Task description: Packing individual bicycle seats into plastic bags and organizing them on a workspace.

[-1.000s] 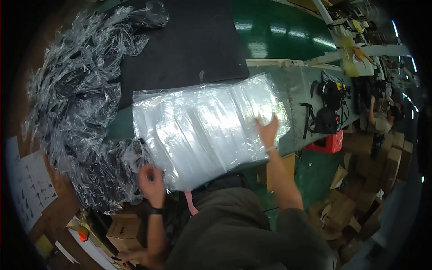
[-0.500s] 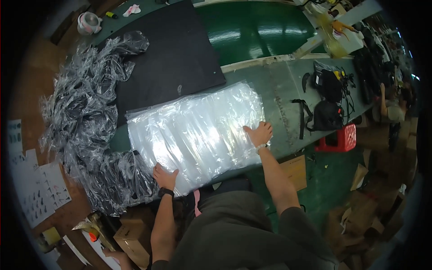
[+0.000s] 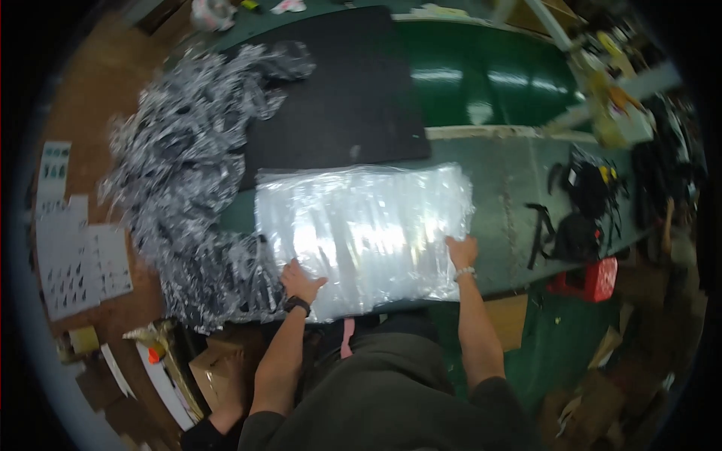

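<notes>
Clear plastic sheeting (image 3: 361,225) lay flat on a green worktable (image 3: 489,203), just beside the near edge of a black mat (image 3: 346,98). The left hand (image 3: 302,283), fingers spread and open, pressed near the sheeting's lower left corner. The right hand (image 3: 462,252) touched its right edge; whether it gripped the plastic could not be told. Crumpled clear wrap (image 3: 188,158) was heaped at left, and 1 red stool (image 3: 599,279) stood at right.

Green surface (image 3: 489,225) beneath my hands (image 3: 303,284) (image 3: 463,254); beyond them, a glossy green expanse (image 3: 504,56) bearing bright reflections (image 3: 436,74); to their right, a red stool (image 3: 602,279) on green floor (image 3: 545,346).
</notes>
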A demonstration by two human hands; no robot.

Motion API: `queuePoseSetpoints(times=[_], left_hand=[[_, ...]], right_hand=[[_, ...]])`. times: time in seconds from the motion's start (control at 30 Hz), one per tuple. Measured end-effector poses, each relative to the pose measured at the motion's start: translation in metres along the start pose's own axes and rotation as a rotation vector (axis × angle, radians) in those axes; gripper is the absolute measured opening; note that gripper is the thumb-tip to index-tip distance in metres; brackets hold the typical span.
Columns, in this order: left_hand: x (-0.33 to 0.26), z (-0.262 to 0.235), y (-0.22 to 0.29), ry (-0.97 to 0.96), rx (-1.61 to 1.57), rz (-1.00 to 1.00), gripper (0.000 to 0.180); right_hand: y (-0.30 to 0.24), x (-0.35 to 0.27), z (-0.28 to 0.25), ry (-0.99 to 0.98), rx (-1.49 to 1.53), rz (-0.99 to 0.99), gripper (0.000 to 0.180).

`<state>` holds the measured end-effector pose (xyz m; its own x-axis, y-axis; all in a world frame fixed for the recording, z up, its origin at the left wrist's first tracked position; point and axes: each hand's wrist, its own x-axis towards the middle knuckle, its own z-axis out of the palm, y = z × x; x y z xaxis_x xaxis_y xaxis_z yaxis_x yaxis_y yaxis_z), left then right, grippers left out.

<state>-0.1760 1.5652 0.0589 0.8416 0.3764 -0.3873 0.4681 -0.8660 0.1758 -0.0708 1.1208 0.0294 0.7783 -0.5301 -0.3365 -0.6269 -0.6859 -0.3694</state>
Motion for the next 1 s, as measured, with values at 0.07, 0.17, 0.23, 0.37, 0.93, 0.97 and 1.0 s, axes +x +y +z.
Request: queuePoseSetpoints(times=[0.07,0.17,0.23,0.37,0.93,0.97,1.0], left_hand=[[-0.001,0.000,0.005,0.000,-0.036,-0.035,0.110],[-0.006,-0.010,0.009,0.002,-0.074,-0.058,0.109],[-0.009,-0.011,0.007,0.071,-0.075,-0.028,0.107],[-0.011,-0.008,0.008,0.086,-0.125,-0.044,0.106],[0.004,0.009,-0.010,0.125,-0.081,-0.062,0.095],[0.006,0.006,-0.010,0.102,-0.065,-0.076,0.094],[0.005,0.005,-0.009,0.106,-0.057,-0.079,0.094]], right_hand=[[-0.005,-0.010,0.005,0.025,0.084,-0.050,0.047],[-0.019,-0.019,0.005,0.106,-0.038,-0.093,0.045],[-0.019,-0.022,0.004,0.194,-0.162,-0.134,0.044],[-0.028,-0.016,-0.003,0.113,0.006,-0.014,0.048],[-0.037,-0.019,-0.002,-0.095,0.020,0.027,0.039],[-0.033,-0.018,-0.002,-0.096,0.025,0.033,0.039],[-0.029,-0.016,0.003,-0.118,0.040,-0.011,0.039]])
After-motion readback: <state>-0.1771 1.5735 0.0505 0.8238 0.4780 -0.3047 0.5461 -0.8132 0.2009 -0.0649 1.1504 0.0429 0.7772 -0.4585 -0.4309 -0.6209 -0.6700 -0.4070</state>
